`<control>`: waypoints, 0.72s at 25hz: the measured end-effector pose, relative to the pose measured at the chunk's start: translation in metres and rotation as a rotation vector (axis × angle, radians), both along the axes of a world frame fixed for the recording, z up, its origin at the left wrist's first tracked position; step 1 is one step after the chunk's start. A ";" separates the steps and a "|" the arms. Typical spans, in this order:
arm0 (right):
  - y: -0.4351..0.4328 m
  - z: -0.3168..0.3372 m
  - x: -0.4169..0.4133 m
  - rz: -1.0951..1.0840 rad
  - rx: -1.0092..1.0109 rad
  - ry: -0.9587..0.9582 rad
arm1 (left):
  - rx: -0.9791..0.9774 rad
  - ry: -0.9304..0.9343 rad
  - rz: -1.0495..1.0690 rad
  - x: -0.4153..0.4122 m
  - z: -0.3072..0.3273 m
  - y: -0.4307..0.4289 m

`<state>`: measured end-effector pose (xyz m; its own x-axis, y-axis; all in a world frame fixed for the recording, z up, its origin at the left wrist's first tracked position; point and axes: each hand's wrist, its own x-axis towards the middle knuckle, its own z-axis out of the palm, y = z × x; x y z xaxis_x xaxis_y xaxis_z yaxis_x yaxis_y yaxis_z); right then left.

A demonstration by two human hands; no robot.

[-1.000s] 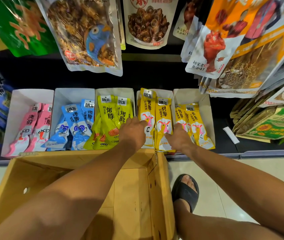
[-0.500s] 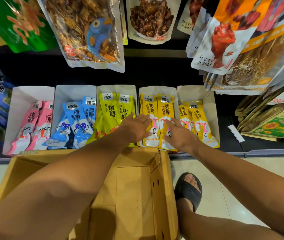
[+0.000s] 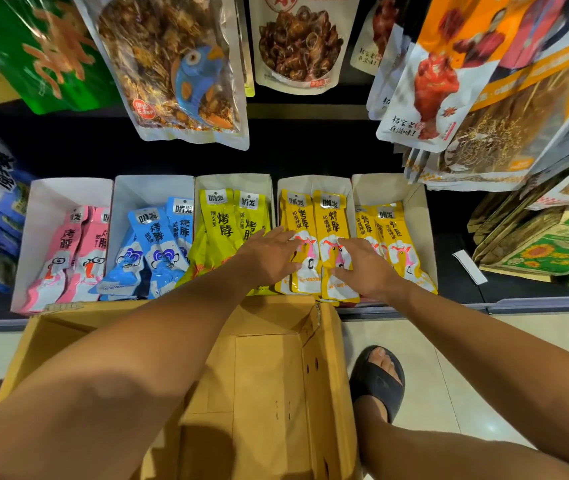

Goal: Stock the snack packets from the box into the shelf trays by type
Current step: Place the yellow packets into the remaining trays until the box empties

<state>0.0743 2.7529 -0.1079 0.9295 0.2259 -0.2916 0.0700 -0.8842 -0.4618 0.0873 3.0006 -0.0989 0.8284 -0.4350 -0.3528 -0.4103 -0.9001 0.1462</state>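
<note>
Yellow packets (image 3: 331, 220) lie flat in the fourth white tray (image 3: 314, 182) from the left. We find the left hand (image 3: 265, 259) and right hand (image 3: 362, 268) over their near halves, fingers straight, spread, gripping nothing. Cardboard box (image 3: 324, 375) stands nearer.

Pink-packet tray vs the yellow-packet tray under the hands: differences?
The pink-packet tray holds pink packets, the yellow-packet tray yellow packets. The pink ones leave much of their tray's back bare; the yellow ones reach near the back wall. The left hand and right hand rest straight-fingered on the yellow ones; nothing touches the pink. Both trays are white.
</note>
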 end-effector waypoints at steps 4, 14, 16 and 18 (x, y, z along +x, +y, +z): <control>-0.005 0.007 -0.004 -0.020 -0.011 -0.017 | -0.008 -0.038 0.019 -0.010 0.003 0.017; 0.067 0.095 0.013 0.202 -0.256 -0.032 | -0.110 -0.112 0.268 -0.060 0.027 0.115; 0.097 0.099 0.014 0.239 -0.275 0.024 | -0.100 -0.086 0.313 -0.069 0.030 0.131; 0.131 0.093 0.011 0.229 -0.270 0.095 | -0.132 -0.072 0.307 -0.077 0.029 0.145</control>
<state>0.0849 2.8844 -0.0152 0.8297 0.3279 -0.4518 0.2481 -0.9416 -0.2278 0.0101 3.1461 -0.0696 0.9485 -0.1991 -0.2463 -0.1362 -0.9586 0.2502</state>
